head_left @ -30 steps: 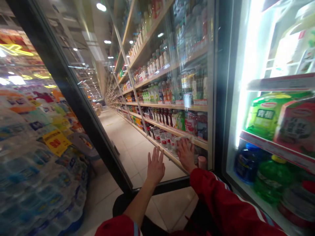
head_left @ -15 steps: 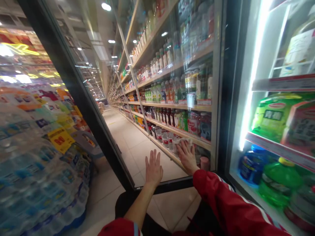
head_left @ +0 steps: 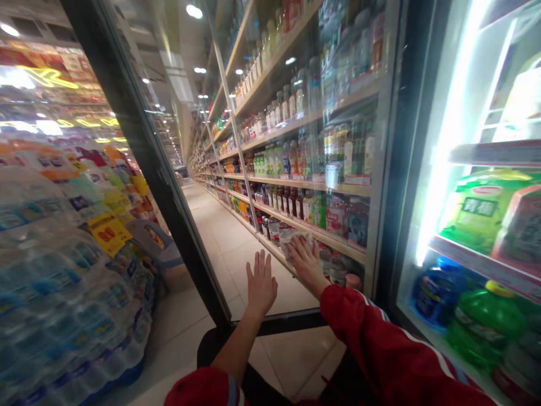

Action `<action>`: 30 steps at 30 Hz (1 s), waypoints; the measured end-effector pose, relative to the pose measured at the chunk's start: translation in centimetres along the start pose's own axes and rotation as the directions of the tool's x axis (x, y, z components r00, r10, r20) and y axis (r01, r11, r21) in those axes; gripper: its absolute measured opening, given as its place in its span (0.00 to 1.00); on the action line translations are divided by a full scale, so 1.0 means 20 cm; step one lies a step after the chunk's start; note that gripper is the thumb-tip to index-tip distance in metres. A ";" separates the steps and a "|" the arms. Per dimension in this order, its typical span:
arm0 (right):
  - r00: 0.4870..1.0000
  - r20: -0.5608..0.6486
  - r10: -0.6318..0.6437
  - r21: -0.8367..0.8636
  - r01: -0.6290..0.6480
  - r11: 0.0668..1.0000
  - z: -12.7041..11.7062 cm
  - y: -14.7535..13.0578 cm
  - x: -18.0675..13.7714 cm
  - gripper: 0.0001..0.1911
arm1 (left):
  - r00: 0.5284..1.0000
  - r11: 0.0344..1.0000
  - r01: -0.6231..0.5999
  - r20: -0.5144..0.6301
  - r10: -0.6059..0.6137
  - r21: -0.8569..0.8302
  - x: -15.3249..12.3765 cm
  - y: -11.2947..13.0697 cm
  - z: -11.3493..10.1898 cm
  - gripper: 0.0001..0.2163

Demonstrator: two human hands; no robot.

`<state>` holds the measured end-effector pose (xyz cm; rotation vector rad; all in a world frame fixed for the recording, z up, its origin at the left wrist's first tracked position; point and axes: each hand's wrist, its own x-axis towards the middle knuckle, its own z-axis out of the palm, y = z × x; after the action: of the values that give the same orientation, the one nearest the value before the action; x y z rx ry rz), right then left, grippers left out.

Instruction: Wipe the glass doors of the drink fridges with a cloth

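Note:
The glass door [head_left: 270, 169] of a lit drinks cooler stands swung out in front of me, its black frame [head_left: 147, 169] slanting on the left. My left hand [head_left: 260, 282] lies flat on the lower glass, fingers spread upward, holding nothing. My right hand [head_left: 305, 258], in a red sleeve, presses a pale cloth [head_left: 292, 237] against the glass a little higher and to the right.
The open cooler [head_left: 486, 225] at right holds large green and blue bottles on shelves. Through the glass, a tiled aisle [head_left: 211, 237] runs past long shelves of bottles. Stacked packs of bottled water [head_left: 63, 282] with a yellow price tag stand at left.
My right hand has slid the cloth leftward and slightly upward across the glass. My left hand stays flat on the pane. The view has shifted a little to the left.

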<state>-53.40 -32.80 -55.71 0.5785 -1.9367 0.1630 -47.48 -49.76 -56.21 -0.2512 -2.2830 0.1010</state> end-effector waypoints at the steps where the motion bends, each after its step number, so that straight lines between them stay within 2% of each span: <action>1: 0.999 0.024 -0.046 0.006 0.046 0.999 0.00 -0.02 -0.01 0.21 | 1.000 1.000 0.000 -0.003 0.000 -0.004 0.00 0.00 0.00 0.31; 4: 0.969 0.088 -0.229 0.050 0.226 0.973 0.02 -0.07 -0.04 0.23 | 1.000 1.000 0.000 -0.016 0.000 -0.012 0.00 -0.02 0.00 0.30; 6: 0.950 0.102 -0.294 0.075 0.287 0.955 0.01 -0.07 -0.03 0.24 | 1.000 1.000 0.009 -0.026 -0.010 -0.015 0.00 -0.04 -0.01 0.30; 8: 0.956 0.103 -0.275 0.079 0.268 0.960 -0.01 -0.04 0.02 0.23 | 0.999 0.999 0.027 -0.038 -0.027 -0.017 0.01 -0.06 -0.01 0.30; 10: 0.975 0.087 -0.203 0.063 0.198 0.978 -0.04 0.00 0.10 0.23 | 0.998 0.999 0.043 -0.054 -0.044 -0.021 0.02 -0.08 -0.01 0.29; 14: 0.997 -0.013 -0.079 0.021 0.079 0.997 -0.08 0.03 0.23 0.21 | 0.994 0.997 0.061 -0.084 -0.064 -0.040 0.05 -0.11 -0.03 0.29; 16: 0.995 -0.010 -0.103 0.024 0.103 0.994 -0.08 0.01 0.25 0.21 | 0.993 0.997 0.064 -0.095 -0.068 -0.050 0.06 -0.12 -0.04 0.30; 20: 0.958 0.064 -0.279 0.031 0.278 0.960 -0.08 -0.05 0.24 0.21 | 0.991 0.998 0.055 -0.118 -0.060 -0.043 0.07 -0.15 -0.06 0.31; 22: 0.946 0.052 -0.321 0.026 0.320 0.947 -0.08 -0.06 0.27 0.20 | 0.990 0.998 0.057 -0.128 -0.061 -0.033 0.07 -0.17 -0.07 0.31; 27: 0.979 -0.021 -0.202 0.027 0.203 0.979 -0.11 -0.06 0.43 0.20 | 0.987 0.996 0.085 -0.132 -0.090 -0.038 0.09 -0.21 -0.09 0.31; 30: 0.977 -0.006 -0.214 0.040 0.214 0.976 -0.10 -0.08 0.44 0.21 | 0.985 0.993 0.104 -0.132 -0.110 -0.053 0.09 -0.21 -0.10 0.31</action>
<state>-53.85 -36.32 -47.23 0.8090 -1.8583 0.0654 -47.75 -53.53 -52.90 -0.1536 -2.1615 -0.0238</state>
